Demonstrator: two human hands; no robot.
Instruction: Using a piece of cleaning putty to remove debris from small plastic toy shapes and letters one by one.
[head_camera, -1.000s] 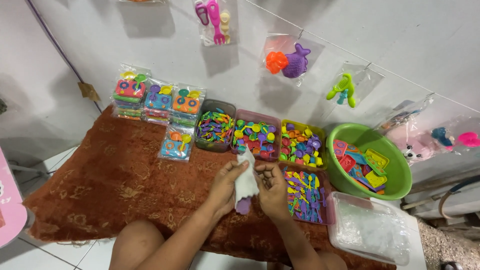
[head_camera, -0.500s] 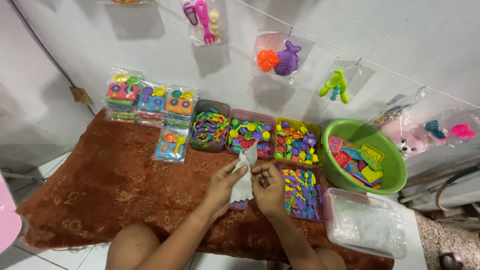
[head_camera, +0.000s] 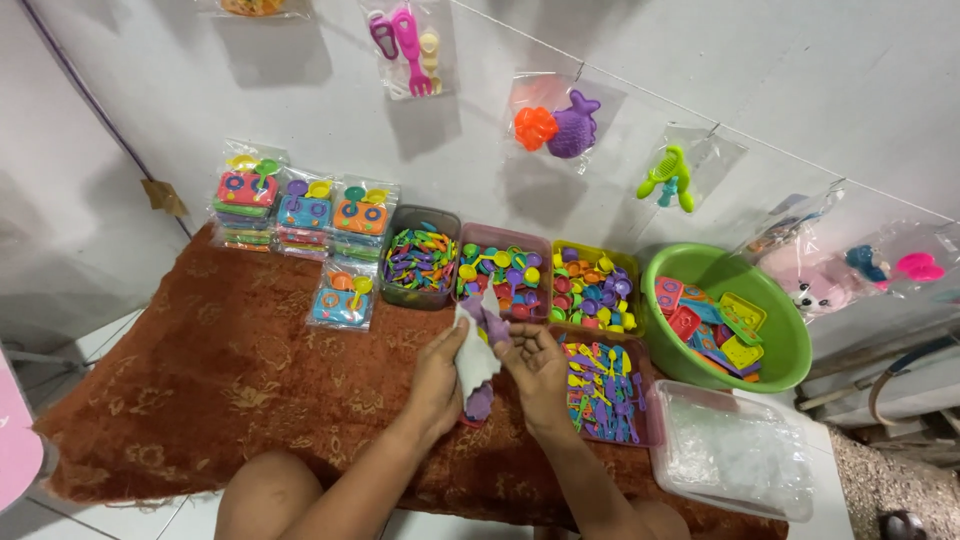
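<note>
My left hand (head_camera: 438, 378) and my right hand (head_camera: 538, 372) meet over the rust-brown patterned cloth (head_camera: 230, 370). Between them they hold a small clear plastic bag (head_camera: 474, 358) with a purple toy piece (head_camera: 480, 402) showing at its lower end. My right hand's fingers pinch the bag's upper edge, where another purple piece pokes out. The left hand grips the bag's left side. Just beyond the hands stand boxes of small coloured plastic toy parts.
Trays of toy pieces: a grey one (head_camera: 421, 262), a pink one (head_camera: 505, 276), a yellow one (head_camera: 594, 288), another pink one (head_camera: 607, 388). A green basin (head_camera: 724, 318) holds flat toy trays. A clear tub (head_camera: 736, 452) holds bags. Packed sets (head_camera: 300, 212) lean on the wall; bagged toys hang above.
The bag has been pulled wider at its top and tilted left. A purple piece now shows at the bag's upper edge under my right fingers. The view has shifted slightly.
</note>
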